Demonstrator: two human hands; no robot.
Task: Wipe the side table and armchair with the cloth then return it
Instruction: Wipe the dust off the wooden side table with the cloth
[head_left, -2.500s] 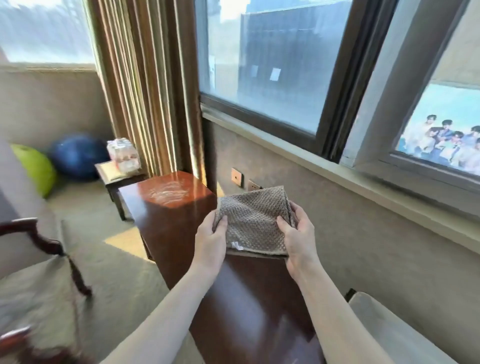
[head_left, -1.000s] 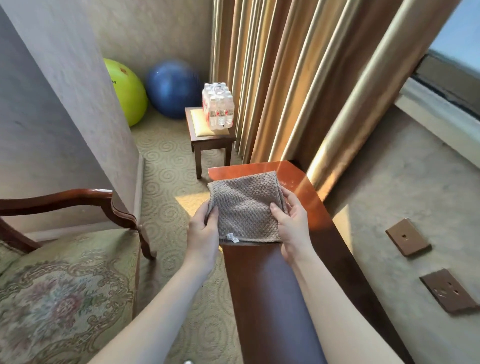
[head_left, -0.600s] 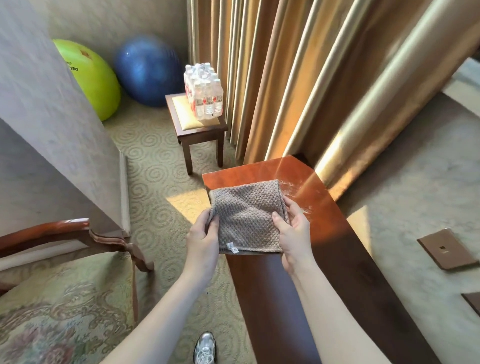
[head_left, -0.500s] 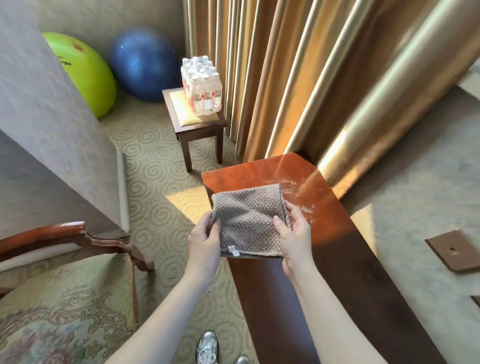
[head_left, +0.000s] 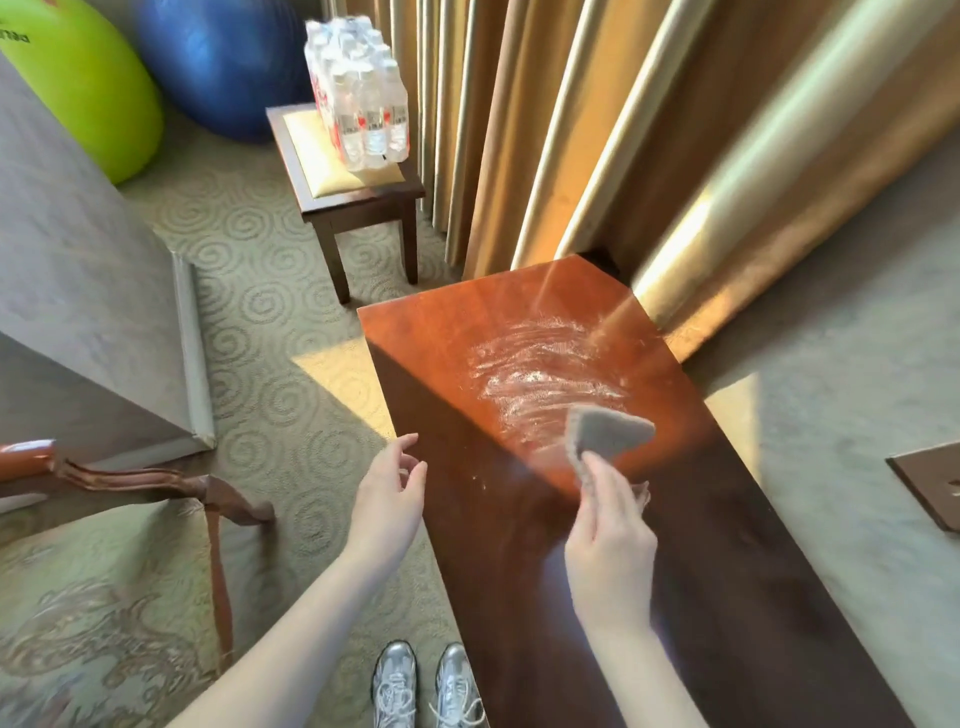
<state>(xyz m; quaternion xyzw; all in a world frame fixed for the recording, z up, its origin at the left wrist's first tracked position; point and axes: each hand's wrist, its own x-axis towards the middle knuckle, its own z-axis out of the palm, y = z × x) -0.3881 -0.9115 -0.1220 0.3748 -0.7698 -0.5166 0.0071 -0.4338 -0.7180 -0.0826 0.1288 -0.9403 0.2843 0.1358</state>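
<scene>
**A:** In the head view, where is the grey waffle-textured cloth (head_left: 608, 435) found in relation to the hands?

**B:** It is held bunched at the fingertips of the right hand (head_left: 610, 540), which is clenched on its near edge. The cloth is seen just above the long polished reddish-brown wooden side table (head_left: 727, 597), at the line where sunlight meets shadow. Whether it is touching the wood cannot be told.

**A:** And the left hand (head_left: 387, 501)?

**B:** It is released, with the fingers spread and nothing grasped, and is placed off the table's left edge, over the green swirl-patterned carpet (head_left: 270, 332). The right hand is clearly the nearer one to the work.

**A:** Which way is the coming stroke pointed?

**B:** A whitish smeared patch of dust or residue (head_left: 540, 379) is seen on the sunlit far end of the table, just beyond the cloth and slightly to its left. The table's long axis is run from near right to far left, so a push away from the body along it is judged to be called for.

**A:** How is the cloth itself described?

**B:** It is blurred, folded to a rounded wedge, soft and thick, likely to be flattened easily under the palm.

**A:** And the armchair?

**B:** The carved wooden armchair with floral upholstery (head_left: 93, 597) is seen at the near left, well apart from the cloth. It is judged not yet reached; the table is the step in hand.
</scene>
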